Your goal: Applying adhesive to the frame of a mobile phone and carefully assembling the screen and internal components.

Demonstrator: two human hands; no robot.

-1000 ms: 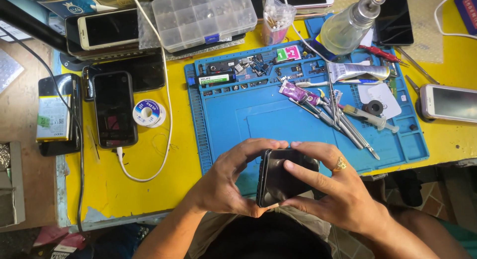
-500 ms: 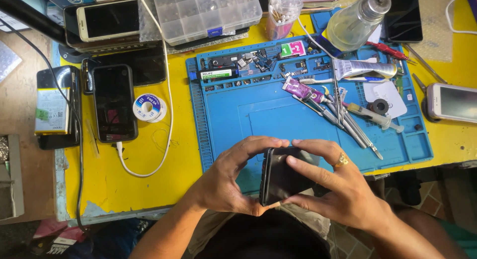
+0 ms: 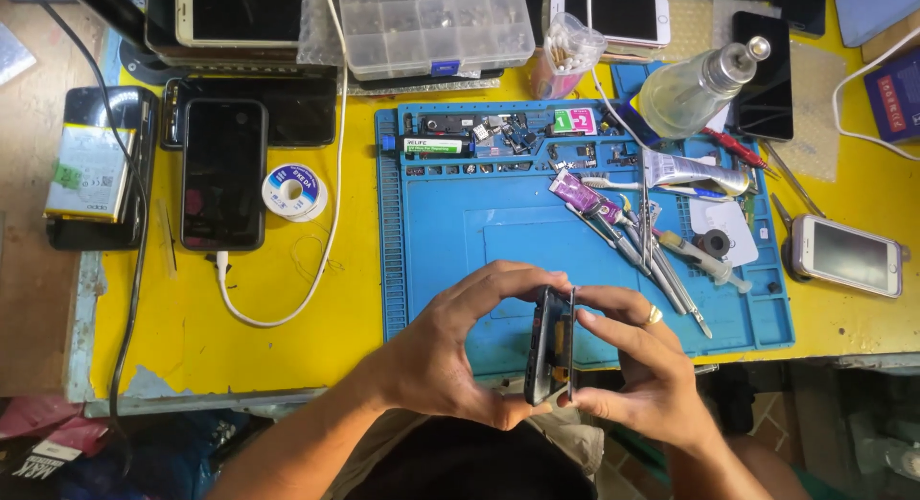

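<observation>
I hold a dark smartphone point(image 3: 551, 351) edge-on between both hands, just above the near edge of a blue repair mat point(image 3: 450, 232). My left hand point(image 3: 450, 351) curls around its left side, fingertips on the top end and thumb under the bottom. My right hand point(image 3: 637, 361), with a gold ring, grips the right side. The phone's body and screen look slightly parted along the edge.
On the mat lie tweezers, screwdrivers and a syringe point(image 3: 661, 246), small parts at the back. A glass bottle point(image 3: 695, 88), a clear parts box point(image 3: 431, 25), a solder spool point(image 3: 292, 191), a cabled black phone point(image 3: 223, 172) and other phones sit on the yellow table point(image 3: 287, 299).
The phone has turned from showing its broad face to standing edge-on between my hands. The view has shifted slightly nearer the table.
</observation>
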